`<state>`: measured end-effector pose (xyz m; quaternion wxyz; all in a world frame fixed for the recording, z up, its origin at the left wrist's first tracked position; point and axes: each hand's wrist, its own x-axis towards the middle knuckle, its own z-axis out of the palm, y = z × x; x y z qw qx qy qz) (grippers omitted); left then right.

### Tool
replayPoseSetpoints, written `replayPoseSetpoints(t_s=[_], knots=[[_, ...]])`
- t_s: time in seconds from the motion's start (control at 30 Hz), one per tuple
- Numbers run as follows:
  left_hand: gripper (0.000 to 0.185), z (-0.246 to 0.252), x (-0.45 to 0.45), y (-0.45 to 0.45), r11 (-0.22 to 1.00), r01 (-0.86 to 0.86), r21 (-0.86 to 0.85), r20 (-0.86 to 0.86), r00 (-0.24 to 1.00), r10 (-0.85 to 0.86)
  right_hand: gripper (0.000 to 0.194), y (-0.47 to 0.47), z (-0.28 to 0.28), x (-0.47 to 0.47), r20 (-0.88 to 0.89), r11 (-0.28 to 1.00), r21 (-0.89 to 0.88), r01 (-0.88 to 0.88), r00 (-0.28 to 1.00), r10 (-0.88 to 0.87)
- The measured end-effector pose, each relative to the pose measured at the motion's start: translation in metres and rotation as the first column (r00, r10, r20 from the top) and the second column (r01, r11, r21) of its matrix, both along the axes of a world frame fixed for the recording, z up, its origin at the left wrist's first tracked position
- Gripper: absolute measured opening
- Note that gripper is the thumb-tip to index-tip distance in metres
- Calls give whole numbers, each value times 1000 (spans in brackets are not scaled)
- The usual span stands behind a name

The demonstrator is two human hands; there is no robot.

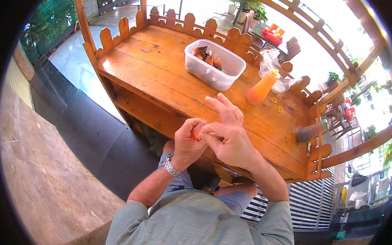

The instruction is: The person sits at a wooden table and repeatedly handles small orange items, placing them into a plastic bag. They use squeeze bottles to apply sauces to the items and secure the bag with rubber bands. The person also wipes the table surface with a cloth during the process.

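Note:
My left hand [190,141], with a metal-band watch at its wrist, is closed around a small orange-filled packet [196,134], mostly hidden by the fingers. Against it, my right hand [226,133] pinches at the packet's end with thumb and forefinger, its other fingers raised; the pinched part is too small to make out. Both hands are above the near edge of the wooden table [146,62]. Beyond them stands a translucent plastic container [228,79] with several small orange and dark packets [208,59] inside. An orange squeeze bottle [262,87] is to its right.
Yellow rubber bands [279,109] lie right of the squeeze bottle. Crumpled clear plastic bags [280,81] rest behind it. A dark sauce bottle [312,131] and a small lighter-like object [308,148] are near the right end. A low picket rail [210,27] borders the tabletop; a shelf [147,112] runs beneath.

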<state>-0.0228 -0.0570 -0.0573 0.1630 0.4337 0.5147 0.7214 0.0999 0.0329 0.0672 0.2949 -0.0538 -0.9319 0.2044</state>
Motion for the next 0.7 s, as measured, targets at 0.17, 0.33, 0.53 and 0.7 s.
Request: replayPoseSetpoints(t_s=[0.17, 0.33, 0.53, 0.7], knots=[[129, 15, -8, -8, 1000, -5, 5, -249, 968, 7, 7, 17, 16, 10, 37, 992, -17, 123, 992, -122], [108, 26, -5, -5, 999, 40, -33, -249, 967, -47, 6, 23, 19, 19, 53, 986, 34, 161, 985, -162], [37, 22, 10, 15, 972, 210, -100, -155, 962, -224, 13, 16, -9, 20, -8, 992, 30, 124, 992, -124], [21, 9, 26, 17, 928, 372, -30, 130, 922, -365, 20, 11, -30, 24, -48, 986, 0, 168, 985, -168]])
